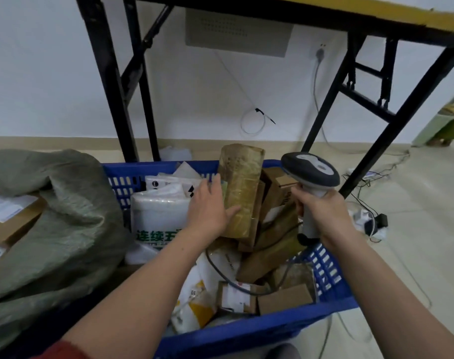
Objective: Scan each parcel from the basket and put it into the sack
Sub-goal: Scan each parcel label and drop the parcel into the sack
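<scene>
A blue plastic basket (259, 332) in front of me is filled with several parcels: brown cardboard boxes and white plastic mailers. My left hand (207, 206) grips a tall brown parcel wrapped in tape (242, 185), held upright above the basket's middle. My right hand (321, 211) holds a grey and white barcode scanner (311, 172) just right of that parcel, its head pointing left toward it. The scanner's cable trails down into the basket. A grey-green woven sack (65, 224) lies to the left, with cardboard parcels (11, 218) showing in its mouth.
A black-legged folding table (376, 19) with a yellow edge stands over the far side of the basket, against a white wall. Cables and a power adapter (381, 221) lie on the tiled floor to the right. A large white mailer (156, 216) fills the basket's left part.
</scene>
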